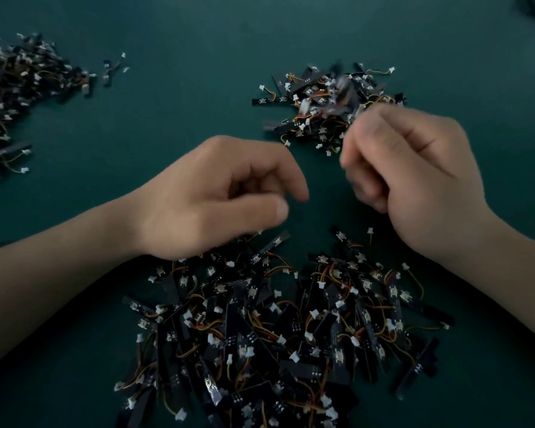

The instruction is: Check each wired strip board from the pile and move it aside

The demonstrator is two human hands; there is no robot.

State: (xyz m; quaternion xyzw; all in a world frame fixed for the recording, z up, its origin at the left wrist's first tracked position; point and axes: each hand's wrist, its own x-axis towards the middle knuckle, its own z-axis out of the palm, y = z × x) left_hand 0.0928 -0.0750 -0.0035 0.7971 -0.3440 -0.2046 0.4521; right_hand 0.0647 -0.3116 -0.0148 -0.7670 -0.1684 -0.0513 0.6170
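Left hand (217,196) hovers over the top edge of the near pile (275,329) of wired strip boards at bottom centre, fingers loosely curled, nothing in it. Right hand (414,177) is at the near edge of the smaller far pile (328,103), fingers curled in and motion-blurred, so I can't tell whether it pinches a board or holds nothing. A third heap (13,88) lies at the left edge of the green table (183,57), well apart from both piles.

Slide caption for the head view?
Left hand and right hand hover between the near pile of wired strip boards and a smaller pile.
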